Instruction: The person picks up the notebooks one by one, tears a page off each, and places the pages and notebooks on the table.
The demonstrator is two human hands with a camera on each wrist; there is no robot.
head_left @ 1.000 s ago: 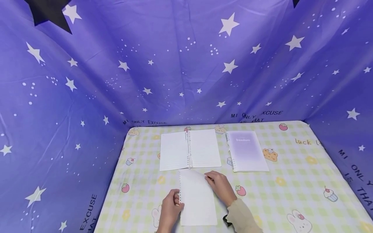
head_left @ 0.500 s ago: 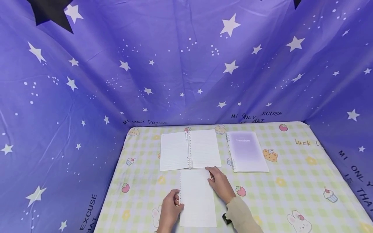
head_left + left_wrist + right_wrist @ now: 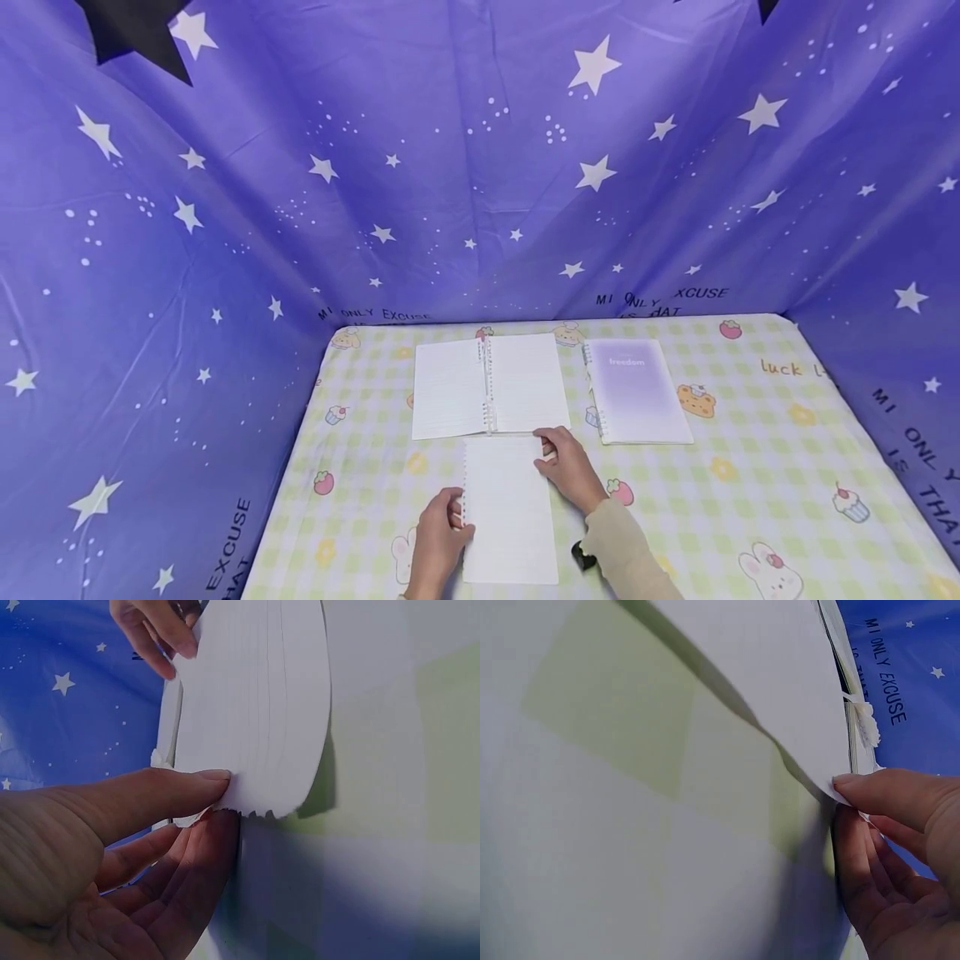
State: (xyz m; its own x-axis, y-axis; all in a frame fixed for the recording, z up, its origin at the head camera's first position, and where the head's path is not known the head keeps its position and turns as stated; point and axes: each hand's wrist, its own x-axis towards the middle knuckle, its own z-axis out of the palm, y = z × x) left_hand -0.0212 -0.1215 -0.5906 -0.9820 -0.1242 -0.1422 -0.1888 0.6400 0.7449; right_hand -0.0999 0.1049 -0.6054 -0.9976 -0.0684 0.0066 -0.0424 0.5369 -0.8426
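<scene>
A loose white ruled sheet (image 3: 510,517) with a ragged, punched left edge lies near the front of the table. My left hand (image 3: 441,533) pinches that punched edge, thumb (image 3: 180,791) on top and fingers underneath. At the sheet's top right corner is my right hand (image 3: 568,467); in the right wrist view its thumb (image 3: 892,789) presses on the corner with the fingers below. Just beyond the sheet's top edge, an open spiral notebook (image 3: 528,383) shows two ruled pages. Torn paper bits (image 3: 867,724) cling by its binding in the right wrist view.
To the right of the open notebook lies a closed spiral notebook (image 3: 637,400) with a purple cover reading "freedom". A green-and-white checked cloth (image 3: 750,483) with cartoon prints covers the table. Blue-purple star curtains (image 3: 465,167) hang around the back and sides.
The sheet's top right corner, curled up a second ago, has come down flatter. My right hand has shifted slightly with it, while my left hand stays at the punched edge.
</scene>
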